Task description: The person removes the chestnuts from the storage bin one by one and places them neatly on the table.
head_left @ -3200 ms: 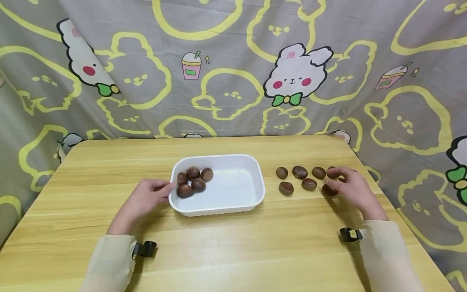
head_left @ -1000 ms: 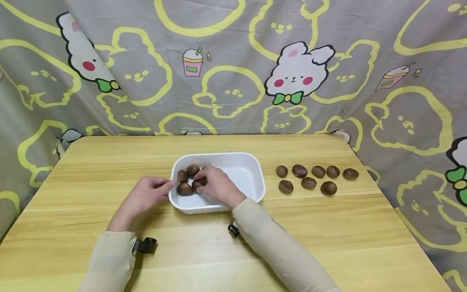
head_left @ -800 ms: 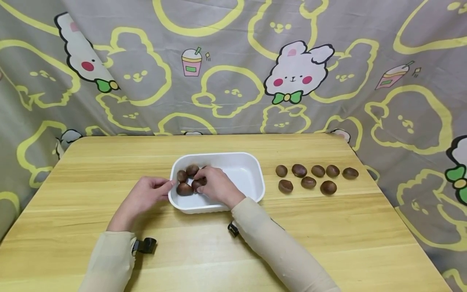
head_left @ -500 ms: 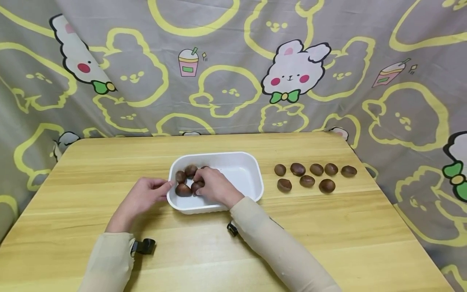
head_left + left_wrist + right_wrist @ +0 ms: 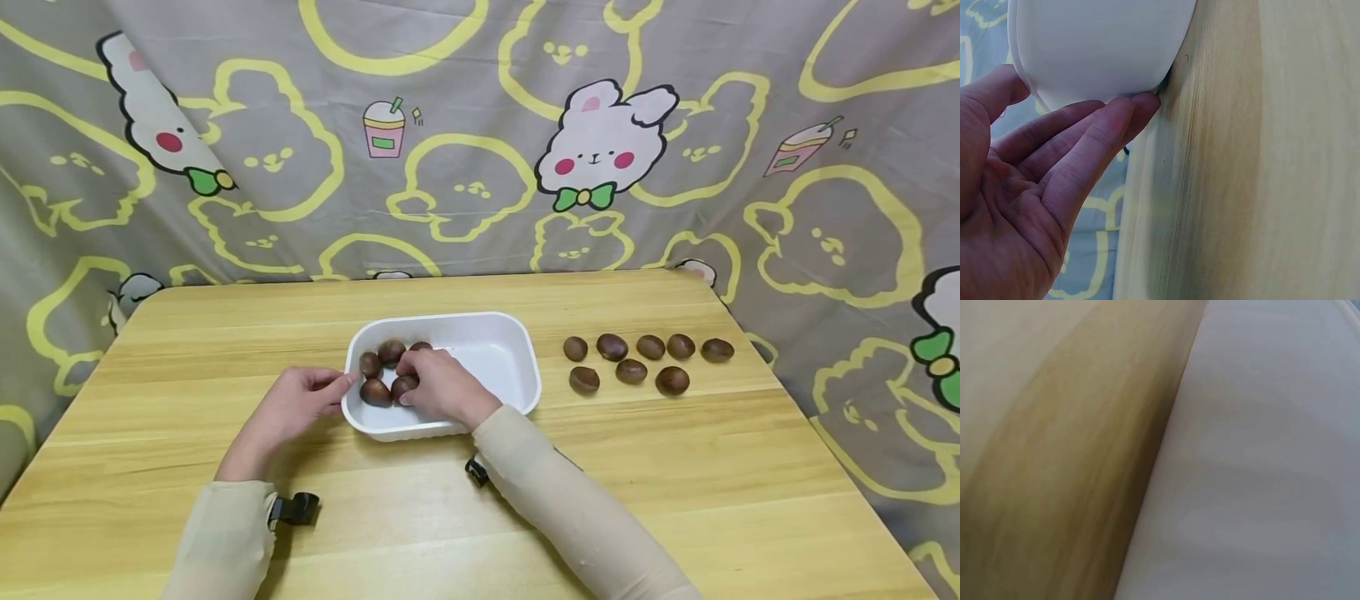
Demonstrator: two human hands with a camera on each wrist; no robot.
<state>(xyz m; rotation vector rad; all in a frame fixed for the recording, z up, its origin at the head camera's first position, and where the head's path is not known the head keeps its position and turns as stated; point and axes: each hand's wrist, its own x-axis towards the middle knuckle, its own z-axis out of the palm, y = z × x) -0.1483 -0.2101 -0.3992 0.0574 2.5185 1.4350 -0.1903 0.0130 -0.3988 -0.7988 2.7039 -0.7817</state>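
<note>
A white plastic tray point(image 5: 487, 367) stands on the wooden table, with several brown chestnuts point(image 5: 392, 352) gathered at its left end. My left hand point(image 5: 296, 400) holds that end. In the left wrist view its thumb point(image 5: 1007, 90) meets the rim and its fingertips lie along the low outer wall. My right hand point(image 5: 446, 385) reaches into the tray, thumb and fingers around a chestnut point(image 5: 403, 387) near the middle of the group; the palm side is hidden. Only the tray's outer wall point(image 5: 1254, 462) and the table show in the right wrist view.
Right of the tray, several more chestnuts point(image 5: 632, 372) lie in two loose rows on the table point(image 5: 420, 517). A patterned curtain point(image 5: 465, 192) hangs behind the table and around its sides. Black camera mounts point(image 5: 296, 508) sit at both wrists.
My right hand has gone from the chestnuts on the right of the table into the tray. Over the last second both hands barely move, and the far chestnut beside my right fingers shows more.
</note>
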